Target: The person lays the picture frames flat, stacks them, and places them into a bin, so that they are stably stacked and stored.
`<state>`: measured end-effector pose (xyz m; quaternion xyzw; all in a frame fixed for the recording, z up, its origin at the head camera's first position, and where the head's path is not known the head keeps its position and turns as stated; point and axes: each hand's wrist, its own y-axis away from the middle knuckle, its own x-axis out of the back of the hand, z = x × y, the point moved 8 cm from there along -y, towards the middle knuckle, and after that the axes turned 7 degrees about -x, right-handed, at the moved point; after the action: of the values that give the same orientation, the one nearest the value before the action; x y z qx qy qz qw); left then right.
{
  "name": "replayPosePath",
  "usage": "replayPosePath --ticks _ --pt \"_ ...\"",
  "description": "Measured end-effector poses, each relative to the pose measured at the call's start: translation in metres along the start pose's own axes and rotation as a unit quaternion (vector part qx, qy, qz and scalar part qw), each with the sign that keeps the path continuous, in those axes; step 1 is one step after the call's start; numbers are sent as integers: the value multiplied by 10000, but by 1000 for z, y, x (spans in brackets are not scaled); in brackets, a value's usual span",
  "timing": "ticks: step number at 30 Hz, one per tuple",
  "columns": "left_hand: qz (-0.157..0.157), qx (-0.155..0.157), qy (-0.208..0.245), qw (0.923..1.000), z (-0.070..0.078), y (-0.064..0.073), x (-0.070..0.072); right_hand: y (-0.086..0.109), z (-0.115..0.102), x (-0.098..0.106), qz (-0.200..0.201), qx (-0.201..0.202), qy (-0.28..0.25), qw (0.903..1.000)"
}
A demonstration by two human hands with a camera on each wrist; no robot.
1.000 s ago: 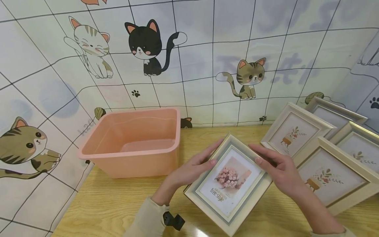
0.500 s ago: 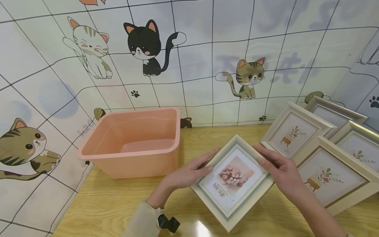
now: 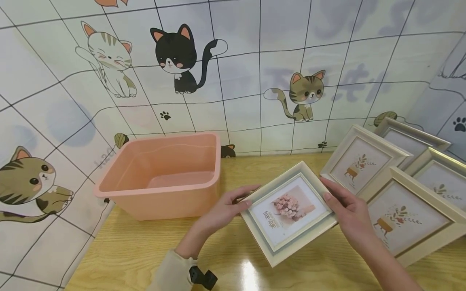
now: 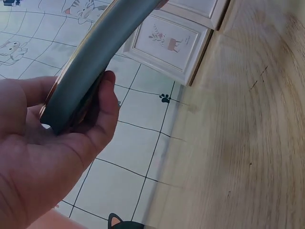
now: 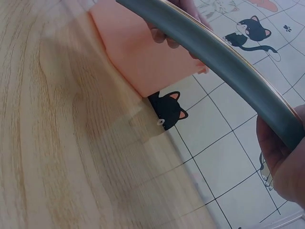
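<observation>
Both hands hold a cream and grey-green picture frame (image 3: 291, 242) above the table, tilted, with a pink flower picture behind its front. My left hand (image 3: 223, 208) grips its left edge, thumb on the face and fingers behind. At the right edge my right hand (image 3: 347, 210) grips the same way. In the left wrist view the left hand (image 4: 62, 138) wraps around the frame's side (image 4: 90, 71). The right wrist view has the right hand (image 5: 286, 162) at one end of the frame's edge (image 5: 228, 67).
A pink plastic tub (image 3: 182, 202) stands at the left on the wooden table (image 3: 145, 254). Several picture frames stand at the right, among them a cream one (image 3: 404, 214) close to the right hand and a white one (image 3: 360, 161). Behind is a wall covering (image 3: 240, 81) with cartoon cats.
The held picture frame has turned clockwise in the head view, its top corner moving right and its bottom corner moving up and left. The left hand has shifted slightly left.
</observation>
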<state>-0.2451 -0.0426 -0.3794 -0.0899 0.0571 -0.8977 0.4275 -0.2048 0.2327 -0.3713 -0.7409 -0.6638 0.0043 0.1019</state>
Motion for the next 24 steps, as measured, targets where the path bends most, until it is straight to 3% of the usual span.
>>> replayPosePath --ticks 4,8,11,15,20,24 --pt "875 -27 98 9961 -2 -1 11 -1 6 1 103 -151 -126 9998" --pt "1828 116 208 9829 -8 -1 22 -1 10 -4 16 -279 -193 9994" --pt "2248 217 81 9741 -11 -3 28 0 11 -5 -94 -330 -263 9991" --pt "2478 334 -274 9678 -14 -7 33 1 16 -5 -274 -547 -38 9981" --pt "2481 421 -508 9665 -25 -16 37 3 26 -4 -398 -851 588 9938" --pt "2538 412 -640 9643 -33 -21 40 3 32 -6 -499 -900 649 9926"
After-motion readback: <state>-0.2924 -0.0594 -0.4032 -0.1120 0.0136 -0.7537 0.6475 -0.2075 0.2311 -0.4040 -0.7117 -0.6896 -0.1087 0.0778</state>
